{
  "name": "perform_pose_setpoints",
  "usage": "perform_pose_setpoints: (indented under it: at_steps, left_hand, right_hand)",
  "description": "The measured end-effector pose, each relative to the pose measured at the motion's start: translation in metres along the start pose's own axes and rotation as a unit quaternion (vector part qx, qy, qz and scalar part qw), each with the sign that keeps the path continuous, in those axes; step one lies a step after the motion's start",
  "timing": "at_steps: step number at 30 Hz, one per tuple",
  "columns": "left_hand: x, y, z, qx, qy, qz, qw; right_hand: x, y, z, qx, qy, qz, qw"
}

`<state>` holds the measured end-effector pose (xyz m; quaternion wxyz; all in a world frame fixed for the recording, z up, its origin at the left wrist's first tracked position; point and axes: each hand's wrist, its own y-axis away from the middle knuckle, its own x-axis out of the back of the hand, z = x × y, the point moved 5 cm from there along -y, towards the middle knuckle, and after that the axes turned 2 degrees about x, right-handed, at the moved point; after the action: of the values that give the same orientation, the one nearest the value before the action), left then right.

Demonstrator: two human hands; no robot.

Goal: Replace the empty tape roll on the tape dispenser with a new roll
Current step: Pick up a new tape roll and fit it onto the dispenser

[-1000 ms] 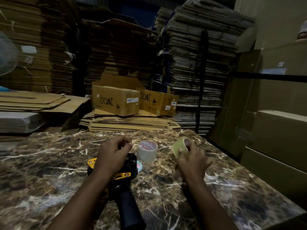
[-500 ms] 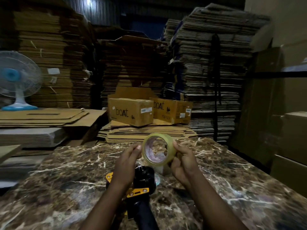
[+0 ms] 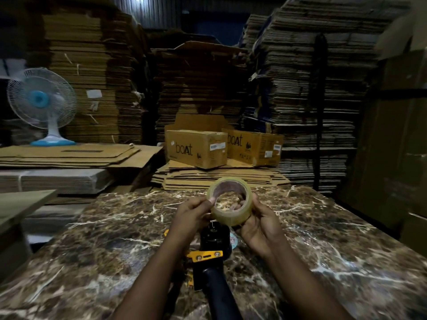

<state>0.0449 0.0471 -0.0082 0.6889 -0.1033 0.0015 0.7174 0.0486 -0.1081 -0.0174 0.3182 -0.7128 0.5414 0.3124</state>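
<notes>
Now holding the roll [image 3: 230, 202] up in both hands, above the near middle of the tabletop [image 3: 115, 239] and just over the dispenser [image 3: 213, 255]. Left hand [image 3: 193, 214] pinching the roll's left rim, thumb and fingertip pressed on the edge, probably hunting for the loose tape end. Right hand [image 3: 258, 224] cupping the roll from the right and below, fingers curled round it, steadying it for the other hand's picking. Dispenser lying on the tabletop between the forearms, handle toward the near edge, hub bare and close under the roll, likely ready for loading. Not yet mounted.
</notes>
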Motion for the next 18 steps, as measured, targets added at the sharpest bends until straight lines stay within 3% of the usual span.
perform_pose_setpoints:
  at_steps: [6, 11, 15, 18]
  left_hand:
    - [0.002, 0.0, 0.0, -0.004, -0.003, -0.004, 1.0]
    - [0.007, -0.001, -0.004, 0.044, -0.007, 0.029, 0.999]
    - [0.009, 0.001, -0.001, 0.082, 0.017, 0.035, 0.996]
    - [0.011, 0.001, 0.001, 0.1, 0.026, 0.023, 0.994]
  right_hand:
    - [0.01, -0.008, 0.001, 0.03, 0.06, 0.015, 0.998]
    - [0.014, -0.009, -0.009, 0.114, 0.168, 0.029, 0.979]
    - [0.009, -0.002, -0.015, 0.156, 0.369, -0.038, 0.916]
    - [0.01, 0.002, -0.02, 0.201, 0.438, -0.087, 0.872]
